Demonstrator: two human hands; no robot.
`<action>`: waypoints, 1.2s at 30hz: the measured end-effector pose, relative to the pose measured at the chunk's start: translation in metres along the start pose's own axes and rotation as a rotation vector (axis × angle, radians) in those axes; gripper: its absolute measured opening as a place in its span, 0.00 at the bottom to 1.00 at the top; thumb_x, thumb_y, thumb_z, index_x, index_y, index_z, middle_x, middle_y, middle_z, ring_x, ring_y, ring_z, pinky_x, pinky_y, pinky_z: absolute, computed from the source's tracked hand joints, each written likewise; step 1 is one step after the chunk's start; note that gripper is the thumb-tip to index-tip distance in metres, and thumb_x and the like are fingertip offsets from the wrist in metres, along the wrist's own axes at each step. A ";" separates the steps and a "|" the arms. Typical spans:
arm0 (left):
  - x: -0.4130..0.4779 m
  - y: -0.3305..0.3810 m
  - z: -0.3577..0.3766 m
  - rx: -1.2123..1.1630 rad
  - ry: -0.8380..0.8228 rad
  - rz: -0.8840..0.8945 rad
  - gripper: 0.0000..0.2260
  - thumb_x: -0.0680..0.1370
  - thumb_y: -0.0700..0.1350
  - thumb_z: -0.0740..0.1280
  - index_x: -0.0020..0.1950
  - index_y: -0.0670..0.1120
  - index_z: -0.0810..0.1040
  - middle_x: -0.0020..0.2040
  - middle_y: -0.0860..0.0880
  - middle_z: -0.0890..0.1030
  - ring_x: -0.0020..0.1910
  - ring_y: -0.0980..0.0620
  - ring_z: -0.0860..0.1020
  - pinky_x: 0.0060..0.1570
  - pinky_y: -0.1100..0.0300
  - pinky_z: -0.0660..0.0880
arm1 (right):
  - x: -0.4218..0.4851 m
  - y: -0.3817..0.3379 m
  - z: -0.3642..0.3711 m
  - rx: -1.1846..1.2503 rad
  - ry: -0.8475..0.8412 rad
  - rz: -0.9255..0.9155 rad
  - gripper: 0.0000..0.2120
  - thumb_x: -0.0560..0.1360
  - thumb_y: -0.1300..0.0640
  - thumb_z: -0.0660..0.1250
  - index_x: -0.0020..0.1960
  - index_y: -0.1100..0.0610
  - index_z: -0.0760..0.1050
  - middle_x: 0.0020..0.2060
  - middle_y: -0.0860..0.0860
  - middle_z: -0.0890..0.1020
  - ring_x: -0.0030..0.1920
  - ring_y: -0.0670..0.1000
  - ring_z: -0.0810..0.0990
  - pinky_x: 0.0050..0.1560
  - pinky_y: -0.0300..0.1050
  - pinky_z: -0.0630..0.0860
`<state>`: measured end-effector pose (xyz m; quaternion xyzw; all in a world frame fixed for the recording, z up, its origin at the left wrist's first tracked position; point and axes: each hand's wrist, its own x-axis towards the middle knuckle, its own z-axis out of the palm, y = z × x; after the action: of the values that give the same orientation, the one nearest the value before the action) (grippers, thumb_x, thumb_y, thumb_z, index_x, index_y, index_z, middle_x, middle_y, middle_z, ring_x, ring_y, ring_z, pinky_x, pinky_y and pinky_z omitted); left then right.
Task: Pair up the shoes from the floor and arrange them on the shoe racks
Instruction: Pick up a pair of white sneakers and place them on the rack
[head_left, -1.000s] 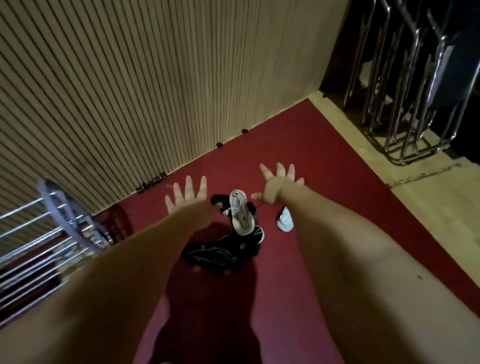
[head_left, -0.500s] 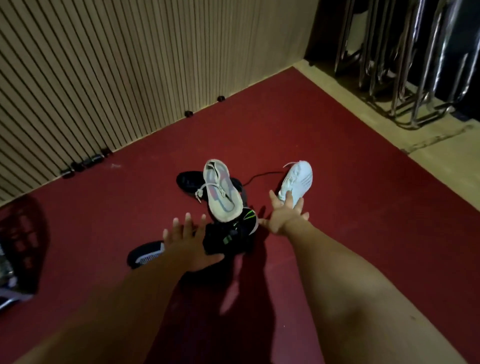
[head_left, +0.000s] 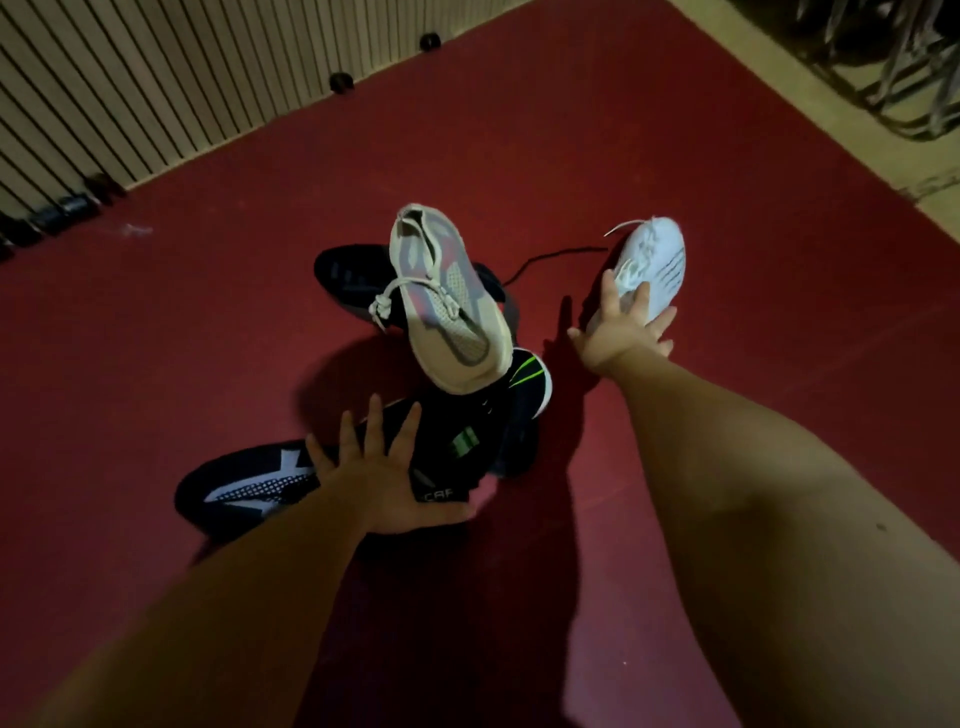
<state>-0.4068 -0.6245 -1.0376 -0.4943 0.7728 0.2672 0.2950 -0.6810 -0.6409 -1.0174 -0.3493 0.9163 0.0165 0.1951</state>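
Left hand (head_left: 387, 488): fingers straight and splayed, palm flat over the black shoe with white mesh panel (head_left: 244, 488), about where it meets the black shoe with green stripes (head_left: 498, 415). No wrap on anything.

Right hand (head_left: 618, 332): also splayed, fingertips laid on the near end of the white shoe (head_left: 657, 260). Touching, not gripping.

Step, my read: the very start, sorting and reaching. Nothing is lifted and nothing is paired. All shoes are on the red floor (head_left: 208, 338), and no shoe rack is in view.

Next move likely calls for:
- closing the fingers round whichever shoe each hand takes
- finding mates; the white shoe has no obvious partner in sight, and neither does the beige
- which of the three black shoes match, I can't tell in this light

Pile:
- beige knit shoe (head_left: 447, 312) rides on top, tilted, sole side hidden. Soft woven upper with grey and pink patches, knotted cord lace.
- It leans on the green-striped shoe and the black shoe at the back (head_left: 348, 270), so pulling a lower one probably tips it.
- black lace (head_left: 550, 257) trails loose across the floor toward the white shoe; snag risk.

White shoe: smooth, low, pointed profile with white laces. The mesh-panel shoe has a dotted textile upper.

Floor looks matte and flat. Slatted wall (head_left: 130, 78) runs behind. Metal tube frames (head_left: 893, 67) at top right are too blurred to identify.
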 end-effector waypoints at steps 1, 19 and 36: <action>0.002 0.000 -0.001 -0.004 -0.017 0.002 0.57 0.57 0.81 0.57 0.71 0.60 0.25 0.71 0.46 0.22 0.72 0.38 0.29 0.65 0.31 0.34 | 0.009 -0.001 0.002 -0.004 0.011 0.017 0.38 0.78 0.41 0.59 0.75 0.39 0.35 0.76 0.48 0.36 0.74 0.65 0.37 0.72 0.66 0.47; 0.009 -0.001 -0.006 -0.014 -0.082 -0.001 0.57 0.57 0.80 0.57 0.71 0.60 0.25 0.70 0.47 0.21 0.73 0.39 0.31 0.65 0.30 0.35 | 0.035 0.019 0.039 -0.098 0.099 -0.141 0.28 0.80 0.66 0.49 0.78 0.54 0.48 0.77 0.51 0.48 0.76 0.53 0.51 0.67 0.64 0.61; -0.003 -0.002 -0.001 -0.017 0.030 0.022 0.55 0.57 0.80 0.55 0.72 0.61 0.28 0.73 0.47 0.26 0.75 0.41 0.34 0.67 0.32 0.35 | -0.105 0.055 0.059 0.274 0.104 0.092 0.30 0.77 0.47 0.62 0.75 0.44 0.54 0.76 0.54 0.49 0.76 0.60 0.44 0.71 0.61 0.53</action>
<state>-0.4042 -0.6241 -1.0354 -0.4923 0.7803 0.2694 0.2761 -0.6247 -0.5228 -1.0394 -0.2777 0.9338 -0.1178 0.1923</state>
